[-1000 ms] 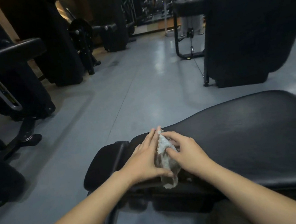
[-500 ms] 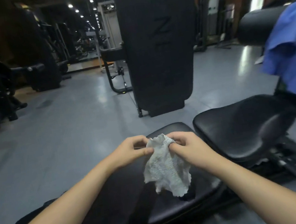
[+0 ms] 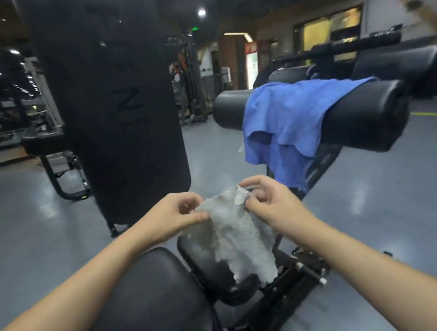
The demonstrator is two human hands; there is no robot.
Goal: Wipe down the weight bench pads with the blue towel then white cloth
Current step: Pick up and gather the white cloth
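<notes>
The white cloth hangs spread in the air above the bench, crumpled and textured. My left hand pinches its upper left edge and my right hand pinches its upper right corner. Below them lie the black bench pads: the long back pad near me and the small seat pad partly hidden by the cloth. The blue towel is draped over a black roller pad further to the right, apart from both hands.
A tall black machine shroud stands just beyond the bench on the left. The bench's metal frame sticks out under the seat. Grey floor opens to the right; more gym machines fill the dim background.
The cloth has been lifted off the pad and pulled open between both hands. My view has swung right, bringing the blue towel on the roller pad fully into sight.
</notes>
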